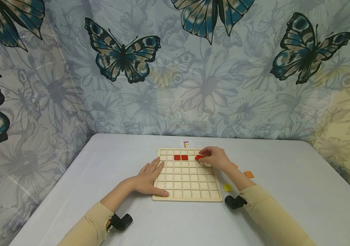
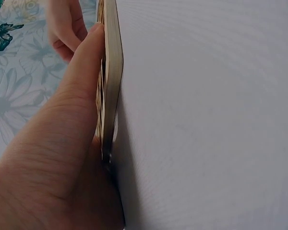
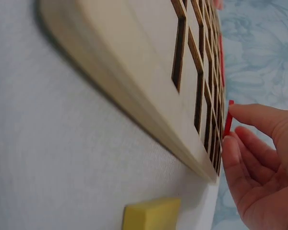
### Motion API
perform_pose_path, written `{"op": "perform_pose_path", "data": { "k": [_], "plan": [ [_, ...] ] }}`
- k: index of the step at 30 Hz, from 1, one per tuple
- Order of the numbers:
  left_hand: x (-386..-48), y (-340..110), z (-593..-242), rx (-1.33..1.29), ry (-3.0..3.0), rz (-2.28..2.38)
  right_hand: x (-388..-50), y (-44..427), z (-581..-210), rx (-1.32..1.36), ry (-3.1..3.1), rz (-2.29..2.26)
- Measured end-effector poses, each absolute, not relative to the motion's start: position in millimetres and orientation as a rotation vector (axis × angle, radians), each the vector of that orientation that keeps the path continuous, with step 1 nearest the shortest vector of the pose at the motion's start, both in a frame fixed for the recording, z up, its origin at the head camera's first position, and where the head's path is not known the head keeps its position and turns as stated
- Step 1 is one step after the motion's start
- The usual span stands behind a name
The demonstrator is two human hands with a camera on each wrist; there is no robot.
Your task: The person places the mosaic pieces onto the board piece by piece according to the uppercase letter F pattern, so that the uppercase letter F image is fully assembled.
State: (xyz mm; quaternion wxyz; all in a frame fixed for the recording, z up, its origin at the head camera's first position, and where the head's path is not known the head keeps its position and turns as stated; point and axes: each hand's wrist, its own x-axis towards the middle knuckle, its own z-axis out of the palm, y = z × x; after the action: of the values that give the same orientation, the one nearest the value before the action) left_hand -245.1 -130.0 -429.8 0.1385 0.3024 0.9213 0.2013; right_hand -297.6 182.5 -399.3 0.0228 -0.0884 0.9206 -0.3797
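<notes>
A wooden grid board [image 1: 178, 185] lies on the white table, with two red tiles [image 1: 181, 157] side by side in an upper row. My right hand [image 1: 214, 157] pinches another red tile [image 1: 198, 157] over the board's upper right part; in the right wrist view the thumb and index finger of the hand [image 3: 264, 163] hold this red tile [image 3: 228, 118] by its ends, tilted. My left hand [image 1: 146, 179] rests spread on the board's left edge, its thumb near the lower left corner. In the left wrist view the thumb of this hand [image 2: 62, 120] lies along the board's rim [image 2: 114, 62].
A small printed card [image 1: 186, 144] lies behind the board. To the right of the board are a yellow tile [image 1: 227, 187], an orange tile [image 1: 248, 174] and another orange tile [image 1: 234, 165] partly behind the right forearm. Patterned cloth with butterflies hangs behind the table.
</notes>
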Motion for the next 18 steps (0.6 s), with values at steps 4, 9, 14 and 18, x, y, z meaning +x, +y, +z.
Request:
{"op": "perform_pose_path", "data": {
  "k": [4,9,14,18],
  "plan": [
    [-242,-128,-422,0.869,2.665,0.558,-299,175,-400,-0.330,2.852,-1.143],
    [-245,-130,-429,0.868,2.667,0.549,-300,169,-401,-0.404,2.877,-1.093],
    [-247,-130,-434,0.867,2.673,0.569,-302,165,-402,-0.454,2.879,-1.084],
    [-247,-130,-433,0.863,2.671,0.568,-302,163,-403,-0.494,2.859,-1.111]
  ]
}}
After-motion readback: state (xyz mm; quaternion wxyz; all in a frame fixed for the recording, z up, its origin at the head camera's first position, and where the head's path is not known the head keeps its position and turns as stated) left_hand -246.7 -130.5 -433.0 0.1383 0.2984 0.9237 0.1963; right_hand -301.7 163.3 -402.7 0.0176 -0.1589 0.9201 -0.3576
